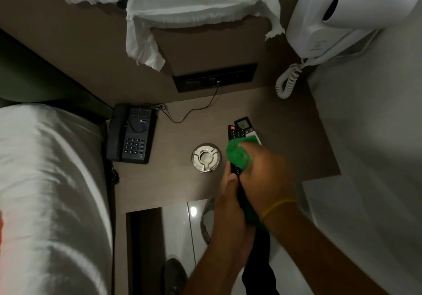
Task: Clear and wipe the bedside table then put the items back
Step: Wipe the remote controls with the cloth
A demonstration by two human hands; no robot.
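While a white pillow (45, 192) lies at far left, a dark corded telephone (131, 133) sits on the brown surface (173, 185), then a metal ashtray (206, 157). Just right of it, the left hand (230, 194) grips a black remote (235, 169) from below; the right hand (267, 176) presses a green cloth (238, 153) onto it. A second remote (245, 127) with a screen lies beside it.

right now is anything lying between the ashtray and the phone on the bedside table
Nothing visible does. The tabletop between the ashtray and the phone is bare. The phone's thin black cable runs behind that stretch, and the remotes lie on the ashtray's other side, under the green cloth.
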